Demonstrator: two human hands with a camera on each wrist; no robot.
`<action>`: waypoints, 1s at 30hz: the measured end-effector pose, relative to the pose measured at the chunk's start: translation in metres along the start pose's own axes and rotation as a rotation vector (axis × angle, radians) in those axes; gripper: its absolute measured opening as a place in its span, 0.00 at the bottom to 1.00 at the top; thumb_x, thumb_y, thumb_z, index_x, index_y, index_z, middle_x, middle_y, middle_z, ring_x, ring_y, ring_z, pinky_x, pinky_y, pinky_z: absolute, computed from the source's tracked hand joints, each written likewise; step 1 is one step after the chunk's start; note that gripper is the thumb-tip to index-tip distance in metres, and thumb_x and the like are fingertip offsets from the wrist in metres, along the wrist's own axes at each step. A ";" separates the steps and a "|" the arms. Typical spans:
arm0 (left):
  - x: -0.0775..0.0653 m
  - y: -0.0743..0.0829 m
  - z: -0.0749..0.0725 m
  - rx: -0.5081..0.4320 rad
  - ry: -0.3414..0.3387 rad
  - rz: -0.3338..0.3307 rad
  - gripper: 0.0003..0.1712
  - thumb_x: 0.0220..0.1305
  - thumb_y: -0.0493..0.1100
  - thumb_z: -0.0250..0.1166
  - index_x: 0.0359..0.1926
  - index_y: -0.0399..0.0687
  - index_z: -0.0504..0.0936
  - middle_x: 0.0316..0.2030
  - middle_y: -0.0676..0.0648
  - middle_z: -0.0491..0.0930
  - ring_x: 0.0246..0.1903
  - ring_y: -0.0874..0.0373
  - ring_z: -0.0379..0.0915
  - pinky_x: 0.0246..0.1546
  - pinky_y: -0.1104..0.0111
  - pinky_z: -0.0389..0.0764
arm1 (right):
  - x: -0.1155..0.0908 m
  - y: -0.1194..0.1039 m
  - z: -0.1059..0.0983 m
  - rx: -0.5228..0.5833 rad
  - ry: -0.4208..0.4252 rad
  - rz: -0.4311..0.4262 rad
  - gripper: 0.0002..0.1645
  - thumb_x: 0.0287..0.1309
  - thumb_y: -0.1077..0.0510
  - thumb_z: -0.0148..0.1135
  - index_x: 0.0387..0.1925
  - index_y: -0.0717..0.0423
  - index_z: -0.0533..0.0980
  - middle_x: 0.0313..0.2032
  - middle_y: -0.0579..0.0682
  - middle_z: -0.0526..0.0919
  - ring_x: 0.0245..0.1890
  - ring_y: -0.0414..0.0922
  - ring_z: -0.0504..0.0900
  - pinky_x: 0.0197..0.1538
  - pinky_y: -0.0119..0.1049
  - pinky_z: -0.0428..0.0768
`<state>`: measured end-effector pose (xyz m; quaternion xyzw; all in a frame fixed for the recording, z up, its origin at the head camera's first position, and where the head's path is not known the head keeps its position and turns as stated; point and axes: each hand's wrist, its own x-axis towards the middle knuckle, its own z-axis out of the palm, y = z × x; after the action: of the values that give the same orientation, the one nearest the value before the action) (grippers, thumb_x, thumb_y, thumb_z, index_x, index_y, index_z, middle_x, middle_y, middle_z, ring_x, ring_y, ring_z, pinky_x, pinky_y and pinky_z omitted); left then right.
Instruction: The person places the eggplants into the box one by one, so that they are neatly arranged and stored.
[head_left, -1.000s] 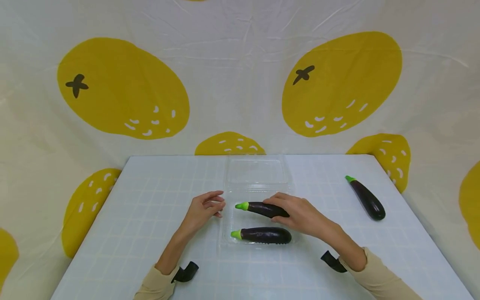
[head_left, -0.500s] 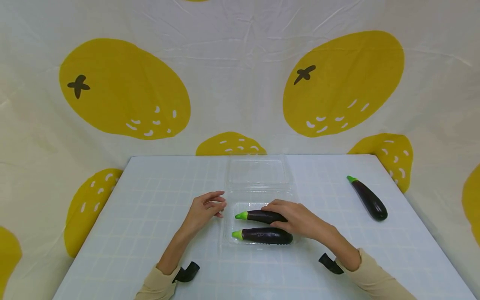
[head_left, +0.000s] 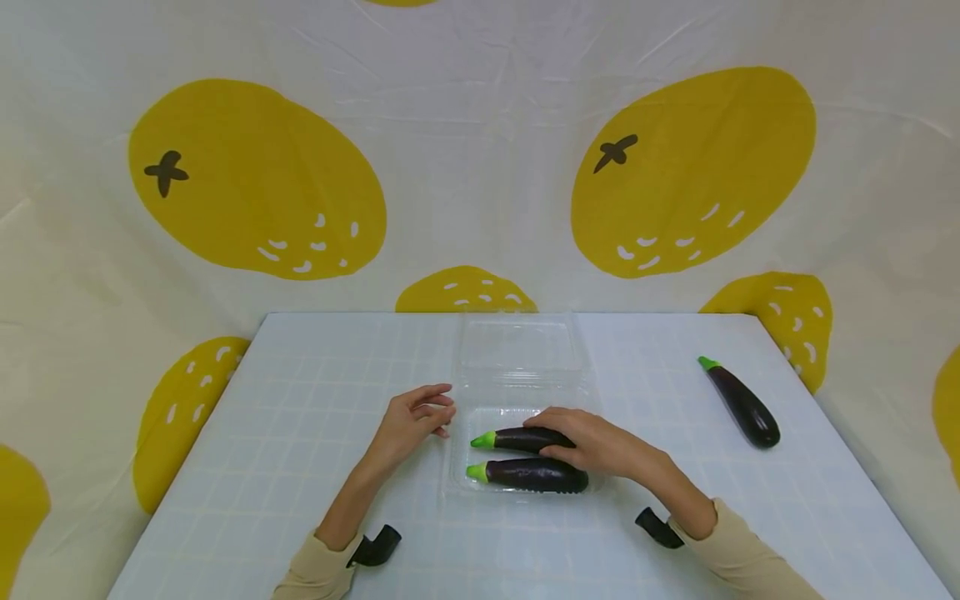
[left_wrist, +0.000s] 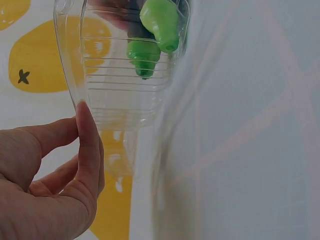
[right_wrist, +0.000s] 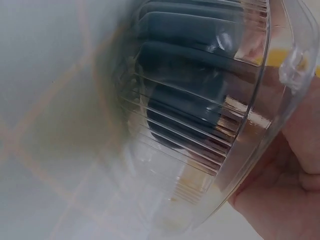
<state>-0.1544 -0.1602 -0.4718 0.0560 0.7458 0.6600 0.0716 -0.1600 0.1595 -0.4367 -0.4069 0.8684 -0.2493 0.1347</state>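
A clear plastic clamshell container (head_left: 459, 483) lies open on the table, its lid (head_left: 517, 343) folded back to the far side. My right hand (head_left: 600, 442) grips a dark purple eggplant (head_left: 517, 439) with a green stem, low inside the container. Close in front of it, a second eggplant (head_left: 536, 475) lies lengthwise in the same tray, stem also to the left. My left hand (head_left: 408, 425) is at the container's left edge; in the left wrist view, its thumb and finger (left_wrist: 86, 130) pinch the rim. Through the ribbed wall in the right wrist view show both dark eggplant ends (right_wrist: 182, 110).
A third eggplant (head_left: 742, 407) lies at the right on the white checked table (head_left: 300, 392), stem pointing away. Behind the table hangs a pale cloth (head_left: 480, 167) with large yellow fruit prints. A black wrist device (head_left: 377, 546) sits at each cuff.
My right hand has brought its eggplant down and nearer, from above the container's middle to beside the front eggplant. The left hand has stayed at the container's left edge.
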 end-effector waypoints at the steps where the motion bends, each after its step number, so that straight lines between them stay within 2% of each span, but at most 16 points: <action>1: 0.000 0.000 0.000 0.003 0.000 0.001 0.27 0.68 0.35 0.69 0.65 0.28 0.75 0.48 0.34 0.82 0.37 0.37 0.83 0.35 0.66 0.88 | 0.000 0.001 0.000 0.009 -0.007 -0.002 0.23 0.72 0.59 0.63 0.64 0.61 0.76 0.58 0.53 0.82 0.57 0.49 0.81 0.59 0.46 0.82; 9: 0.000 0.000 0.002 0.030 0.009 0.001 0.27 0.68 0.36 0.69 0.65 0.31 0.76 0.47 0.38 0.83 0.32 0.50 0.84 0.35 0.67 0.88 | 0.000 0.005 0.000 0.065 -0.032 -0.022 0.21 0.76 0.57 0.58 0.64 0.61 0.75 0.59 0.53 0.81 0.57 0.48 0.80 0.60 0.46 0.81; 14: 0.000 0.000 0.003 0.033 0.007 0.023 0.27 0.69 0.35 0.69 0.65 0.29 0.75 0.46 0.37 0.83 0.33 0.47 0.84 0.34 0.66 0.88 | 0.000 0.006 0.000 0.075 -0.023 -0.013 0.22 0.78 0.53 0.55 0.64 0.62 0.75 0.59 0.54 0.81 0.58 0.49 0.80 0.61 0.47 0.80; 22: 0.001 -0.001 0.003 0.025 0.011 0.000 0.27 0.68 0.35 0.70 0.64 0.29 0.76 0.47 0.35 0.82 0.37 0.38 0.83 0.35 0.66 0.88 | -0.003 0.009 -0.001 0.079 0.013 0.009 0.22 0.77 0.55 0.56 0.64 0.62 0.75 0.59 0.54 0.81 0.59 0.51 0.80 0.61 0.48 0.80; 26: 0.001 -0.001 0.003 0.029 0.019 -0.010 0.27 0.68 0.35 0.69 0.64 0.30 0.76 0.47 0.37 0.83 0.36 0.40 0.84 0.35 0.67 0.88 | -0.007 0.008 -0.005 0.061 0.057 0.008 0.20 0.76 0.56 0.58 0.62 0.63 0.77 0.58 0.56 0.81 0.59 0.54 0.80 0.61 0.50 0.80; 30: -0.001 0.002 0.003 0.036 0.032 -0.028 0.27 0.68 0.35 0.69 0.65 0.32 0.76 0.46 0.39 0.83 0.34 0.44 0.84 0.35 0.68 0.88 | -0.011 0.007 -0.011 0.036 0.128 -0.007 0.18 0.74 0.58 0.60 0.59 0.63 0.78 0.55 0.56 0.83 0.56 0.54 0.82 0.58 0.50 0.81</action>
<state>-0.1532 -0.1575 -0.4705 0.0362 0.7592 0.6462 0.0681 -0.1622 0.1754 -0.4308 -0.3908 0.8691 -0.2908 0.0855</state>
